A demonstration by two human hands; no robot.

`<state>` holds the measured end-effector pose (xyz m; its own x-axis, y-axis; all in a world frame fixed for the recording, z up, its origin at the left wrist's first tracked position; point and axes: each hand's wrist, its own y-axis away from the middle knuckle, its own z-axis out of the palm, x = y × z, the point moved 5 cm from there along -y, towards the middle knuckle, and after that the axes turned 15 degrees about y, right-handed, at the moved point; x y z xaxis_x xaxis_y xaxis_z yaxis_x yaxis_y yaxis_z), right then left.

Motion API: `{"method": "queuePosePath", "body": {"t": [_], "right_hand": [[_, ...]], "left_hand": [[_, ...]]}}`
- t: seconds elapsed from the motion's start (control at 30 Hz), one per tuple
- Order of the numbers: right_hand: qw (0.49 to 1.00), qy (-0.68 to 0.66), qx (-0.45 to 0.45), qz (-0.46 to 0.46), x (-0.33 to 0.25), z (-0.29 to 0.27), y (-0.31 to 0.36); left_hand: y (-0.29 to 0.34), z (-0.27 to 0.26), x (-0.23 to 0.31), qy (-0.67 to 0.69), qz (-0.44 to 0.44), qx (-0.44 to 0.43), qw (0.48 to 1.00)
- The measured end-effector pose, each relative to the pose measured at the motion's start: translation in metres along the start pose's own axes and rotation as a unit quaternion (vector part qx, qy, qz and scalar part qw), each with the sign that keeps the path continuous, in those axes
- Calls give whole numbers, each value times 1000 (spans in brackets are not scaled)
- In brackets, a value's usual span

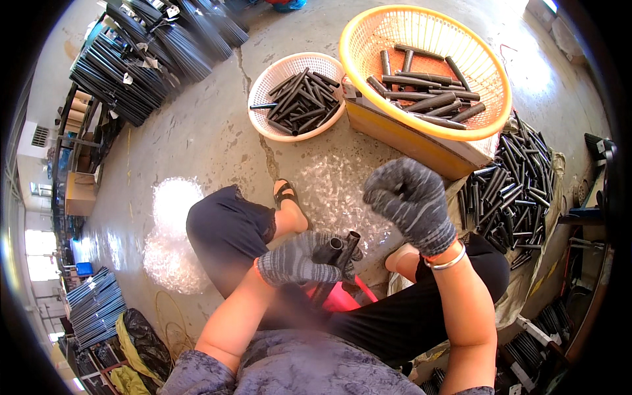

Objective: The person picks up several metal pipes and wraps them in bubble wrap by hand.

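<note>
Black tubes (342, 249), a small bundle, sat above the lap, gripped by the gloved left hand (296, 260) closed around them. Right hand (411, 201), gloved, was raised in a fist; contents unclear. Yellow basket (368, 29) and white basket (263, 82) held more tubes.

Tan cardboard box (421, 141) under the orange basket (368, 39).

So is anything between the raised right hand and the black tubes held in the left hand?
Nothing visible. The right hand is raised in a fist above and right of the black tubes gripped in the left hand; only open air lies between them.
</note>
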<state>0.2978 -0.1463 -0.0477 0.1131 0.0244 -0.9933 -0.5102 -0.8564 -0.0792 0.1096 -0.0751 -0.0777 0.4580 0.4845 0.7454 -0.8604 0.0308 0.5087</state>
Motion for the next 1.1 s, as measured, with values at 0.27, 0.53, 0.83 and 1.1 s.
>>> {"method": "queuePosePath", "body": {"t": [0.27,0.53,0.83,1.1], "right_hand": [[990,-103,83,41,20,-21,-11],[953,-147,190,184,82,-43,-21],[894,-187,327,243,157,-79,-12],[852,-36,437,284,239,-210,9]], "left_hand": [[8,-2,14,98,14,10,995],[29,-11,2,170,18,16,985],[54,-30,-12,266,61,75,959],[38,-18,-17,150,92,41,984]]}}
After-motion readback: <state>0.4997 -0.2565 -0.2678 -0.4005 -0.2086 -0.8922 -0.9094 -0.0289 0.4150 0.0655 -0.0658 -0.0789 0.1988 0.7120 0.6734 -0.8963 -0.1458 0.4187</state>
